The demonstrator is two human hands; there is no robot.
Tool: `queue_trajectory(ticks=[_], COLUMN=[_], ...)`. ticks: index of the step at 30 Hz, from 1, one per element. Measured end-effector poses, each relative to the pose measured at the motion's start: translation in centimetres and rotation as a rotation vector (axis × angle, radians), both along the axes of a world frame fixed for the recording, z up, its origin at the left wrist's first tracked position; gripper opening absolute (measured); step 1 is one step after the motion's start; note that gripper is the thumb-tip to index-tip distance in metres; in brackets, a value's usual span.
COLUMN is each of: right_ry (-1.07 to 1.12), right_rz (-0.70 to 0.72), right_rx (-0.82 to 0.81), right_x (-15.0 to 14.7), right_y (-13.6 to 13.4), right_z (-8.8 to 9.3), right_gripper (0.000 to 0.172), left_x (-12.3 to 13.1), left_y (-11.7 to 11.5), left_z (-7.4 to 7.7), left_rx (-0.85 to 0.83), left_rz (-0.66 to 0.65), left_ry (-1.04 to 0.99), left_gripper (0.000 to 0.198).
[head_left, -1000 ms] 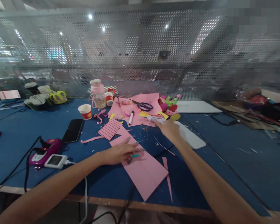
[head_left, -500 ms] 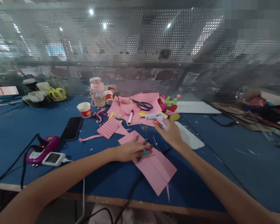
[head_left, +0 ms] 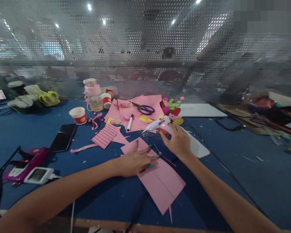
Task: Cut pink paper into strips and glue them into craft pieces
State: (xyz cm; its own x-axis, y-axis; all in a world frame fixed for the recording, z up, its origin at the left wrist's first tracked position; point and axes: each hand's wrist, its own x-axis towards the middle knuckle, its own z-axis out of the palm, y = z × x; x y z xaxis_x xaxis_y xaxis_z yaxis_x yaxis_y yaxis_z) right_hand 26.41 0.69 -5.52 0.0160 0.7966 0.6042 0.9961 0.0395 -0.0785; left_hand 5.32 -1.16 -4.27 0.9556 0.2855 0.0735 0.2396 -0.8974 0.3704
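Observation:
My left hand (head_left: pixel 135 161) lies flat with fingers spread on a folded pink sheet of paper (head_left: pixel 163 184), pressing it to the blue table. The sheet has a lengthwise crease, and a thin pink sliver sticks out at its near end. My right hand (head_left: pixel 178 140) is round the handle of a white hot glue gun (head_left: pixel 157 124), whose nozzle points left just beyond the sheet. A small red light shows on the gun. Part of its handle is hidden by my fingers. Beneath my right wrist lies a white board (head_left: pixel 199 145).
Scissors (head_left: pixel 146 110) and a marker (head_left: pixel 130 123) lie on pink paper, left of colourful craft pieces (head_left: pixel 172 106). A lined pink piece (head_left: pixel 104 136), paper cup (head_left: pixel 78 115), bottle (head_left: pixel 93 94), phone (head_left: pixel 63 137) and purple power strip (head_left: pixel 26 165) are leftward. Perforated metal (head_left: pixel 140 74) stands behind.
The glue gun in my right hand has come nearer to me and the folded sheet. My left hand stays on the paper. The view has shifted slightly to the right.

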Motion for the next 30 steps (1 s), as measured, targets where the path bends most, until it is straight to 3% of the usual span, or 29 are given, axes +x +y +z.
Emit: queue_trajectory(ticks=[10, 30], right_ry=[-0.177, -0.208], right_rz=[0.031, 0.062], right_rx=[0.126, 0.115], right_x=[-0.68, -0.73], right_y=[-0.41, -0.34], right_z=[0.25, 0.13], right_gripper=[0.036, 0.034], left_x=[-0.02, -0.06], left_y=[-0.04, 0.03], left_z=[-0.37, -0.79], left_rx=[0.007, 0.009], left_rz=[0.011, 0.01], left_ry=[-0.007, -0.076], left_gripper=[0.038, 0.038])
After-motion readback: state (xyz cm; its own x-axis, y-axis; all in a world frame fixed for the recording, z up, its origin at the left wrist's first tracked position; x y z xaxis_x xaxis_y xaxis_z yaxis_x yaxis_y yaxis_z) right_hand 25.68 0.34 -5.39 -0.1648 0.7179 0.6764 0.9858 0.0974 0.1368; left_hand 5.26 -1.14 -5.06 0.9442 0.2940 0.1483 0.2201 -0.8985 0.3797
